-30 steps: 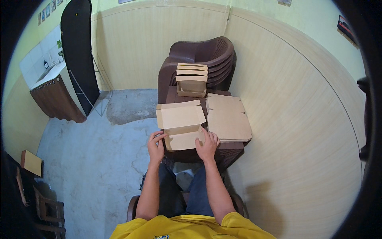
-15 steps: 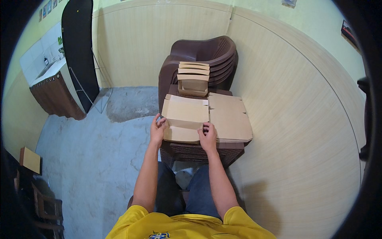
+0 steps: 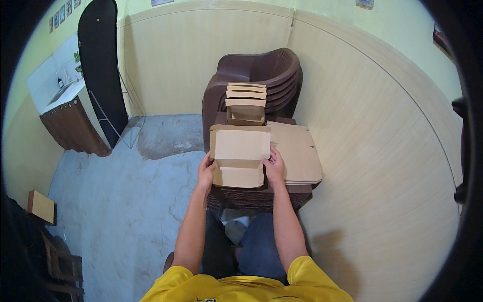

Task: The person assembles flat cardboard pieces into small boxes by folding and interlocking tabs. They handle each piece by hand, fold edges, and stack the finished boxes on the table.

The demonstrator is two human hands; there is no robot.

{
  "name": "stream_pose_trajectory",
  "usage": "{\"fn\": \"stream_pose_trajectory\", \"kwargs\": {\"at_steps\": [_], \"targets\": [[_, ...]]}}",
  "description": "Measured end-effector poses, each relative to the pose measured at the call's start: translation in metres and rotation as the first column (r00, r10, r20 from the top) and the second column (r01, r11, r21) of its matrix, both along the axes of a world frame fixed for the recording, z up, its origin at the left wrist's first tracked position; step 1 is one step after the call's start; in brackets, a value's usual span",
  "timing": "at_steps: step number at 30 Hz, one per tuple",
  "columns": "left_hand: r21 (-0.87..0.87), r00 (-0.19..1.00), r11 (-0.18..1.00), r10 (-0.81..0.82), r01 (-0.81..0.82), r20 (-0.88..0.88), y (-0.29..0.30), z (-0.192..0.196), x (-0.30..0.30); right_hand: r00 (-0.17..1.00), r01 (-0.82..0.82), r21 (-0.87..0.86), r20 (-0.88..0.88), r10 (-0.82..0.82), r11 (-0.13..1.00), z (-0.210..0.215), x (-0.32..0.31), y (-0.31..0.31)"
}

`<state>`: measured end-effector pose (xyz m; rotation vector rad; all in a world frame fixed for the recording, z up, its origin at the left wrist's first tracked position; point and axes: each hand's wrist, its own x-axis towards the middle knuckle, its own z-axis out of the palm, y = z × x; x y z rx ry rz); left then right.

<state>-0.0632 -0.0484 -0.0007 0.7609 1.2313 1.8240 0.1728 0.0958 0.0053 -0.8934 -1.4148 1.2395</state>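
A flat brown cardboard box blank (image 3: pixel 239 156) lies on a dark brown plastic stool (image 3: pixel 256 196) in front of me. My left hand (image 3: pixel 205 171) grips its left edge and my right hand (image 3: pixel 274 165) grips its right edge. To the right lies a pile of flat cardboard blanks (image 3: pixel 299 156). Behind it, several folded cardboard boxes (image 3: pixel 246 103) stand stacked on the seat of the brown plastic chairs (image 3: pixel 266 70).
Beige panelled walls close in behind and to the right. A black board (image 3: pixel 98 65) leans at the back left beside a sink counter (image 3: pixel 68 118). A small cardboard piece (image 3: pixel 41 206) and a wooden chair (image 3: pixel 58 261) stand at the lower left on the grey concrete floor.
The blank has been turned and flattened square on the stool. My hands moved from its lower edge out to its left and right sides.
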Motion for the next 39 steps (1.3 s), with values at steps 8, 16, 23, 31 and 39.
{"fn": "stream_pose_trajectory", "kwargs": {"at_steps": [8,16,23,31,39], "targets": [[-0.018,0.999,0.999,0.045,-0.045,0.017,-0.004,0.0,0.007,0.976,0.111,0.134,0.174,-0.134,0.985,-0.005,0.003,-0.016],[-0.116,0.98,0.989,0.113,-0.094,0.166,-0.002,-0.015,-0.002,0.994,0.096,0.015,0.044,-0.097,0.995,-0.001,0.006,-0.017],[-0.006,0.986,0.993,0.116,-0.116,0.123,-0.007,-0.005,0.002,0.998,-0.003,0.023,-0.059,0.005,1.0,-0.001,0.015,-0.014],[-0.018,0.994,0.998,-0.066,0.068,0.092,-0.012,0.006,0.001,0.985,-0.166,0.046,-0.037,0.168,0.985,0.022,0.018,-0.022],[0.148,0.989,0.989,-0.039,0.018,0.141,-0.011,0.01,0.007,0.979,-0.203,0.01,0.006,0.203,0.979,0.023,0.009,-0.025]]}}
